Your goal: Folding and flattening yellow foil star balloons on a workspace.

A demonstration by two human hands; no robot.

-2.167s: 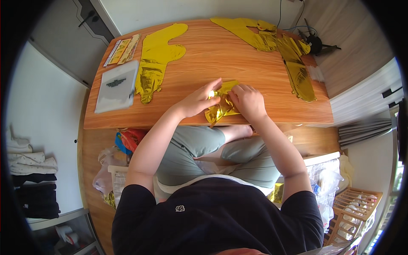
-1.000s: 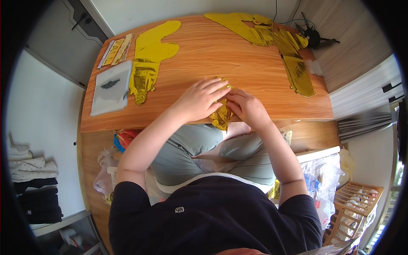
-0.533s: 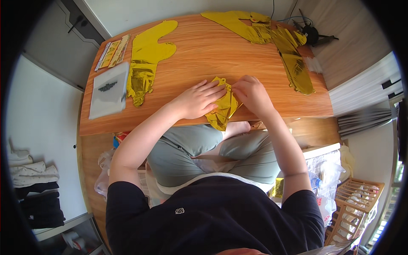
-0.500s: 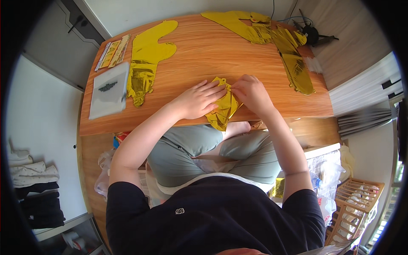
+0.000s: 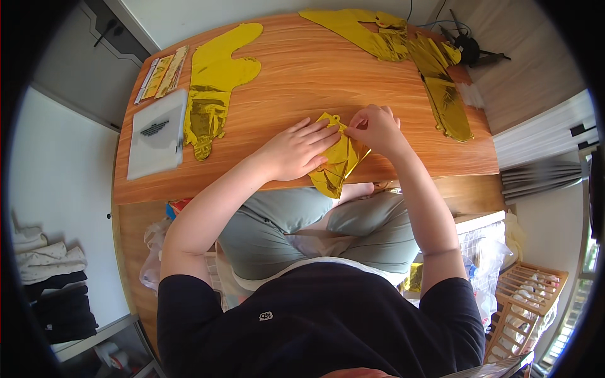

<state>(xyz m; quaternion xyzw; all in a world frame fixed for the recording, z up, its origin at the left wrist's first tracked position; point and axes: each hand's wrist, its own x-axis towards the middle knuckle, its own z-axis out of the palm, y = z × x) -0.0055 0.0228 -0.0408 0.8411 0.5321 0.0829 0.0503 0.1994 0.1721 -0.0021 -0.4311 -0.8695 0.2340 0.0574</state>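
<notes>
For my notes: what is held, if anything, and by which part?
The right hand seemingly pinches the near gold foil by its upper right edge; the left hand rests on it.

The near foil shone bright gold, the left foil yellow-gold, and the right foil a deeper, browner gold. The bench was orange-brown with wavy wood grain. The pouch was milky grey-white, marked black. The shirt was near-black with a small white motif; the trousers, grey-green.
</notes>
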